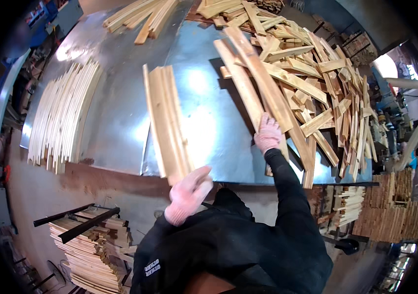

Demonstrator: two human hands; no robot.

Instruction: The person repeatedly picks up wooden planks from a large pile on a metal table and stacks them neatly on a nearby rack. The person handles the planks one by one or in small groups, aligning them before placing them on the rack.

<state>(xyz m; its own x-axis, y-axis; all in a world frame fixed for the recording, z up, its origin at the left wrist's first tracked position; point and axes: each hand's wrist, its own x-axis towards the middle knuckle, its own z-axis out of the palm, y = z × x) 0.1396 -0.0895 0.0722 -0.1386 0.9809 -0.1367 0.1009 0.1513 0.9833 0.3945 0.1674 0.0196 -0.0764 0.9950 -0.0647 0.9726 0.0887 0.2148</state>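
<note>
1. Bare metal table (120, 112) between thin strips (62, 117) and loose pile (312, 78); near edge by body.
2. Left hand (189, 193) gripping pale plank bundle (165, 122), standing on edge.
3. Right hand (268, 133) closed on 1 long plank (263, 83) from pile.

gloved left hand (189, 192) closed in a grip, right hand (268, 133) stretched forward, palm down
</note>
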